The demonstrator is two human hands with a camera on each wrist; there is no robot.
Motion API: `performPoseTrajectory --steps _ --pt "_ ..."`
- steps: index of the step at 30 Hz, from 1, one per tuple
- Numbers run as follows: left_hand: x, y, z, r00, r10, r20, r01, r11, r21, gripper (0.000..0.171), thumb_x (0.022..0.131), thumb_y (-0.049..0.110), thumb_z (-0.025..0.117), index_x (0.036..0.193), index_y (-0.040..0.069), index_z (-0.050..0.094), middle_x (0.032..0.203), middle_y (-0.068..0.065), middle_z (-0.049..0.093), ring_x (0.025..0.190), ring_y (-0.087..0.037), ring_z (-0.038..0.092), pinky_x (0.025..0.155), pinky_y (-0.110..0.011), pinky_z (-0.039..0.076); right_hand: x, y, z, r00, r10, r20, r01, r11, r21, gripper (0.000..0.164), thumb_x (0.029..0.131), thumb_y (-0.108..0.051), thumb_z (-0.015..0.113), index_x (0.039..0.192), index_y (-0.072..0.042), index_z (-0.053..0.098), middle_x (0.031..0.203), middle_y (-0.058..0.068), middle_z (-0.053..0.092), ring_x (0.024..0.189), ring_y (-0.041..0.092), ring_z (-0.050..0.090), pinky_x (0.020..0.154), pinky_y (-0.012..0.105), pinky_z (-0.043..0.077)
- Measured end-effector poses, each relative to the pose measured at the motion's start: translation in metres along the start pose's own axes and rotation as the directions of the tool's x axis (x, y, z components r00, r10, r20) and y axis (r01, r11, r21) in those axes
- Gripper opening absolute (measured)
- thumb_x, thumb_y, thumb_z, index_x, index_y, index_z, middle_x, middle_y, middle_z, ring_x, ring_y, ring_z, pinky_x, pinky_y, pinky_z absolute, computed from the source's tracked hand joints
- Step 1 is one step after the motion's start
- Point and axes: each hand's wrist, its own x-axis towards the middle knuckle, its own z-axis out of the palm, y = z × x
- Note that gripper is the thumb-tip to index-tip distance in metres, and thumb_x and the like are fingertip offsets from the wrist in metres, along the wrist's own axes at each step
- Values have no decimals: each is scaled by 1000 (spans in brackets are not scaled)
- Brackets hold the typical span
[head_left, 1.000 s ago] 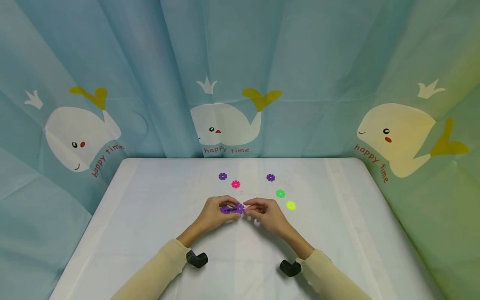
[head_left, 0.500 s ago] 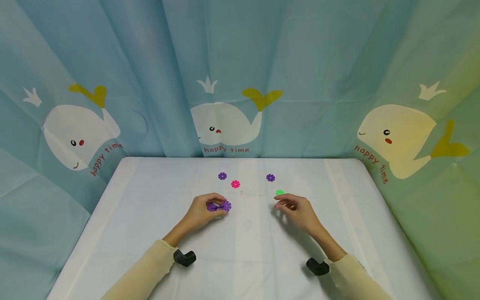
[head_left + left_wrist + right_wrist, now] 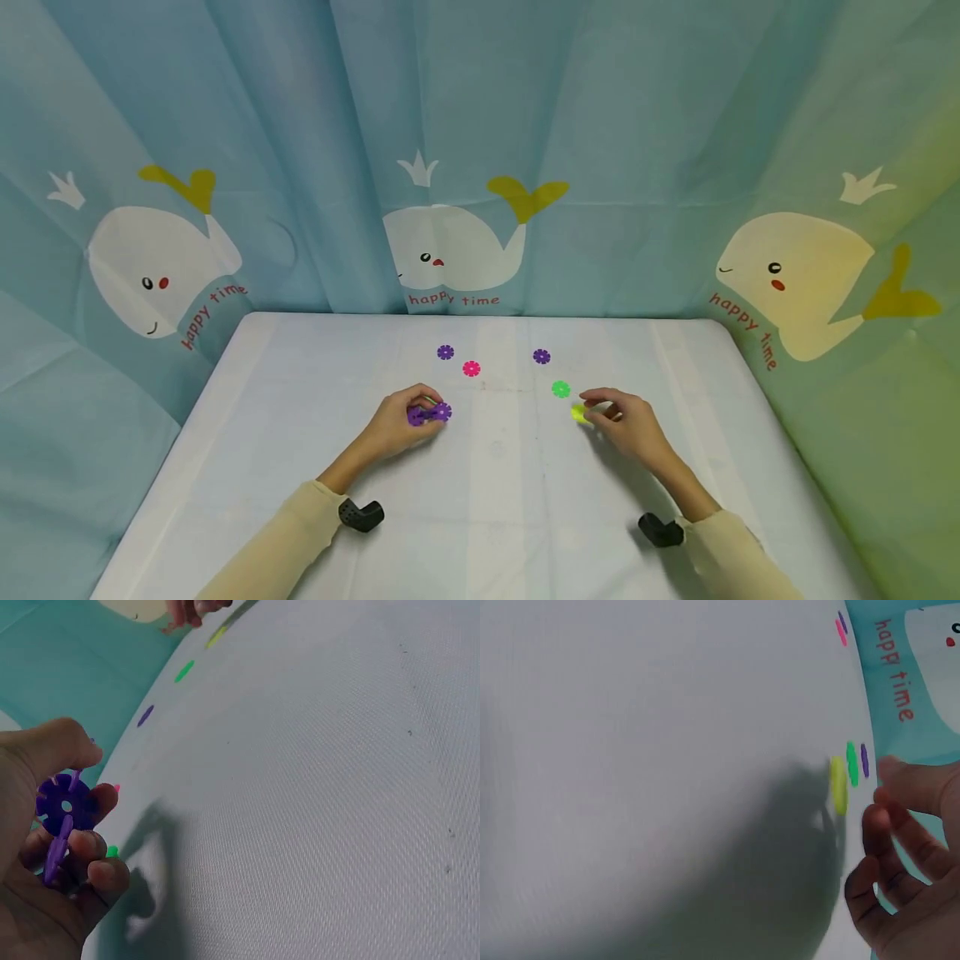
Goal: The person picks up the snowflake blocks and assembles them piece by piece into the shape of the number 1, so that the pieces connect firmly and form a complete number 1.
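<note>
Purple notched discs [image 3: 442, 412], at least two slotted together, are held in the left hand [image 3: 396, 423], its thumb on the near side and its fingers curled round the far side. The right hand [image 3: 633, 427] holds nothing; its fingers are loosely bent, with a narrow gap between thumb and fingertips. It hovers beside a yellow disc [image 3: 579, 414], which lies at its nine o'clock, seemingly untouched on the white table [image 3: 487, 500].

The step in hand looks like fetching a loose disc while the left hand keeps the joined ones. That would call for lowering the right fingertips and pinching the yellow disc by its rim, since so flat a piece may be hard to lift.

Farther out, a green disc [image 3: 561, 389] lies at about eleven o'clock from the yellow one, with a purple disc [image 3: 542, 357] at eleven beyond it. From the left hand, a pink disc [image 3: 471, 368] sits at two o'clock and another purple disc [image 3: 446, 352] at one.

Fingers cover part of the joined group, so its full count cannot be told. A bit of green [image 3: 112, 852] peeps out behind the left fingers, mostly hidden. In the head view, the right fingertips overlap the yellow disc's edge.
</note>
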Motion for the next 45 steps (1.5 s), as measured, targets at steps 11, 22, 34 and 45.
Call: performPoseTrajectory --steps 11,22,34,45 --pt "0 -2 -1 1000 18 16 -18 999 -30 33 85 12 83 113 12 65 95 1 71 86 -13 64 83 -30 49 12 8 -2 994 -30 106 42 993 -112 33 85 4 79 116 -3 75 100 12 66 69 12 45 61 26 39" --pt "1 -2 -1 1000 7 20 -7 1000 5 32 85 14 84 112 14 67 96 4 71 89 -11 65 85 -30 50 17 9 -2 983 -58 177 82 988 -134 25 87 4 76 111 -3 73 99 12 63 69 13 43 61 28 39" --pt "2 2 0 999 35 29 -34 999 -8 31 86 16 84 113 14 69 100 2 72 94 -13 68 89 -32 53 14 7 3 988 -37 153 65 981 -181 29 87 4 77 112 -8 70 95 7 68 70 14 51 62 29 45" --pt "5 3 5 999 5 43 -5 1000 -5 31 86 19 84 114 16 69 100 5 71 95 -12 66 91 -33 52 7 12 3 992 -59 112 77 983 -164 33 86 0 80 118 -5 74 87 2 69 70 10 57 64 27 49"
